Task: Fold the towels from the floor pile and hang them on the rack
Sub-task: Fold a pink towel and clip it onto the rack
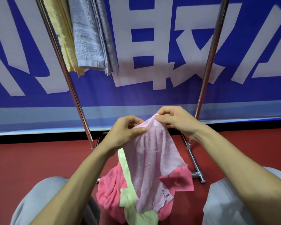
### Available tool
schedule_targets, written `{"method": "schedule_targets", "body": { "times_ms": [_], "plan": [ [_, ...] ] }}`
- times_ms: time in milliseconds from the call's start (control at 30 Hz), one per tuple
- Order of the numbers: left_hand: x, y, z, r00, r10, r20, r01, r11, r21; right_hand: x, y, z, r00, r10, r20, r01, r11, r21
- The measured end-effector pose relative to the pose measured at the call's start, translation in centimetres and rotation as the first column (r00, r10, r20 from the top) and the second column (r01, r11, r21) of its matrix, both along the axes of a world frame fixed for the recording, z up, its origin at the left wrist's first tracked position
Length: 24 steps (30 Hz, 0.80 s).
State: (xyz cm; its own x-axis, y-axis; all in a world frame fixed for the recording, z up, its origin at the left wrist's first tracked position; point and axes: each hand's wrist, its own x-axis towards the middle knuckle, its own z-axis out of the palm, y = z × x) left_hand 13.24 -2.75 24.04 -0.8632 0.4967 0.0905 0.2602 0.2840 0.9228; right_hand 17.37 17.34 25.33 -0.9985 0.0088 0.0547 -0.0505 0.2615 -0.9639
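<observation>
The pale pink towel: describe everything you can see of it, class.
The pale pink towel looks like soft terry cloth with loose threads along its edges. It hangs unfolded and rumpled, pinched at its top edge by the left hand and right hand, close together. Its lower end drapes over a light green towel and a hot pink towel lying on the floor. A small dark label shows near its lower corner.
</observation>
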Motion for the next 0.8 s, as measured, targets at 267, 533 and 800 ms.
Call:
{"method": "schedule_targets", "body": {
  "times_ms": [267,533,800],
  "plan": [
    [-0.8,-1.2,0.2,0.993,0.114,-0.029,-0.116,0.989,-0.087,-0.7,0.7,-0.1,0.980,-0.169,-0.103,0.175,0.983,0.050],
    [-0.7,-1.3,0.6,0.989,0.140,0.045,-0.138,0.989,-0.047,-1.2,1.1,-0.4,0.950,-0.271,-0.157,0.279,0.960,0.027],
    [0.1,-1.2,2.1,0.972,0.022,0.233,-0.084,0.962,0.261,-1.3,1.6,-0.6,0.934,-0.215,-0.284,0.325,0.840,0.435]
  ]
}}
